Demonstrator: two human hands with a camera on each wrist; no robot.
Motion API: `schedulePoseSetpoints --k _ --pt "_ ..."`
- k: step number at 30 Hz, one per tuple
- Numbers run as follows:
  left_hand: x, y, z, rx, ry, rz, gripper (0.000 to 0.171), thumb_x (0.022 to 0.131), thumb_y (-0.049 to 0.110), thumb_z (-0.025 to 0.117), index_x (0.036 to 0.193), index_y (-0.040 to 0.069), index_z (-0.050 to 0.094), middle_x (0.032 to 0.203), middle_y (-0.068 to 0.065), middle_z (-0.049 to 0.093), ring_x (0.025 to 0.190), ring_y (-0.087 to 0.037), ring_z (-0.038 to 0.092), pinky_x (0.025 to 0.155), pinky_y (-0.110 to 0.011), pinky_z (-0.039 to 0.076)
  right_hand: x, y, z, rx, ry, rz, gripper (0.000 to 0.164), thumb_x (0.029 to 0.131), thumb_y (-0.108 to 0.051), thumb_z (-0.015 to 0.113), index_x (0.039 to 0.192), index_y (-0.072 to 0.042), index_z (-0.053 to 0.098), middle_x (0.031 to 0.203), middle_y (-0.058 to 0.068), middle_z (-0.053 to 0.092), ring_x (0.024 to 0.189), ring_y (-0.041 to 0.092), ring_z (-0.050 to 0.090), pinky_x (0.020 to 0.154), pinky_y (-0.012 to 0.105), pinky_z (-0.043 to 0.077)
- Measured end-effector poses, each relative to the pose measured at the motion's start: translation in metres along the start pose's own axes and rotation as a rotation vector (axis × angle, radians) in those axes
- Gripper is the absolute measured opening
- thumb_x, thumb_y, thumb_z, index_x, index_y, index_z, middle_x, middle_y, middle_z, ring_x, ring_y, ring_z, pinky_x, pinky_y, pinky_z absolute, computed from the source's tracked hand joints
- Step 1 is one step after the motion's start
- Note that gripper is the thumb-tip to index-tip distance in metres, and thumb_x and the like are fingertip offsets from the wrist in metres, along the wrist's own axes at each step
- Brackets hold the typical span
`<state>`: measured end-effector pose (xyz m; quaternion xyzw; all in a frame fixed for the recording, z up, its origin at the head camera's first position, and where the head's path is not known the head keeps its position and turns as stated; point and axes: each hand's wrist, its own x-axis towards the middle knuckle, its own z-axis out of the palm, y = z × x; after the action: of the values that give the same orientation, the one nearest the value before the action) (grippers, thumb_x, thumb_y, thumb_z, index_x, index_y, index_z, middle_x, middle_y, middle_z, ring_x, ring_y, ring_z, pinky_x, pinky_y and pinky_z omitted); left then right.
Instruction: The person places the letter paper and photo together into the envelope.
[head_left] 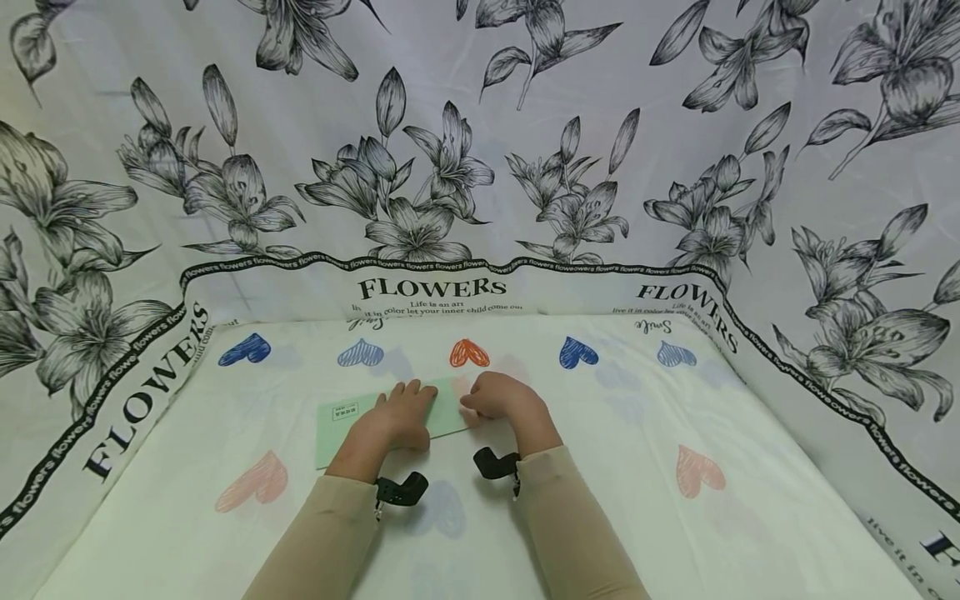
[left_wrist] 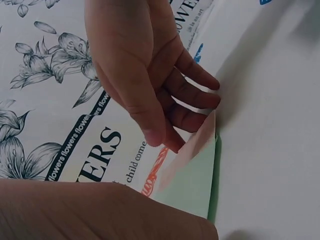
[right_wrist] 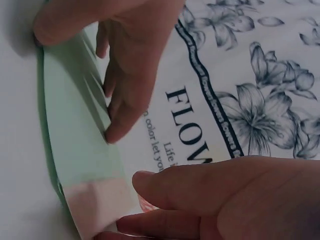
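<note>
A long light-green paper envelope [head_left: 450, 408] lies on the white cloth, with a small printed box near its left end. The pink part [right_wrist: 100, 205] is at its right end. My left hand [head_left: 393, 421] rests across the envelope; in the right wrist view its fingers reach the far edge and its thumb is at the near edge. My right hand [head_left: 506, 400] is at the pink end. Its fingertips touch the pink edge in the right wrist view, while the thumb [right_wrist: 150, 182] stands apart from the paper. The envelope's middle is partly hidden under my left hand.
The white cloth [head_left: 622, 508] has printed red, pink and blue hearts. Behind it and at both sides hang white curtains [head_left: 525, 217] with black flower drawings and lettering. A black wrist device [head_left: 401, 489] sits on the left wrist, another [head_left: 495, 463] on the right.
</note>
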<state>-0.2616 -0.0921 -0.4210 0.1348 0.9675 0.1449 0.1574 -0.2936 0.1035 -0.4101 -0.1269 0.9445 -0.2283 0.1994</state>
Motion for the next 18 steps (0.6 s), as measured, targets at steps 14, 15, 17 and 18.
schedulePoseSetpoints --k 14,15,17,18 --pt "-0.001 -0.002 0.0 -0.018 0.008 0.018 0.086 0.075 0.007 0.075 0.155 0.004 0.042 0.163 -0.025 0.028 0.151 -0.049 0.018 0.119 -0.068 0.016 -0.002 0.025 -0.014 0.107 -0.001 0.11 0.047 0.102 -0.031 0.06 0.063 -0.006 0.057 0.054 0.001 0.044 0.05 0.014 0.038 0.053 0.03 0.033" --pt "-0.001 -0.002 0.001 -0.018 0.006 0.014 0.086 0.076 0.007 0.075 0.155 0.005 0.042 0.163 -0.025 0.028 0.151 -0.049 0.018 0.119 -0.068 0.016 -0.002 0.024 -0.013 0.097 0.007 0.103 0.046 0.102 -0.03 0.06 0.063 -0.006 0.056 0.054 0.001 0.044 0.05 0.015 0.038 0.053 0.03 0.033" --pt "0.0 -0.002 0.001 -0.019 0.003 0.009 0.086 0.075 0.007 0.075 0.155 0.005 0.042 0.163 -0.025 0.028 0.151 -0.049 0.018 0.119 -0.068 0.016 -0.001 0.02 -0.01 0.063 0.027 0.079 0.045 0.101 -0.03 0.061 0.062 -0.009 0.055 0.055 0.0 0.044 0.052 0.014 0.04 0.053 0.031 0.034" --pt "0.0 -0.002 0.001 -0.02 0.002 0.006 0.087 0.075 0.008 0.076 0.155 0.005 0.042 0.163 -0.025 0.028 0.151 -0.048 0.018 0.119 -0.068 0.016 0.0 0.017 -0.008 0.041 0.034 0.067 0.045 0.101 -0.03 0.061 0.062 -0.01 0.054 0.055 -0.001 0.043 0.052 0.014 0.04 0.053 0.03 0.034"
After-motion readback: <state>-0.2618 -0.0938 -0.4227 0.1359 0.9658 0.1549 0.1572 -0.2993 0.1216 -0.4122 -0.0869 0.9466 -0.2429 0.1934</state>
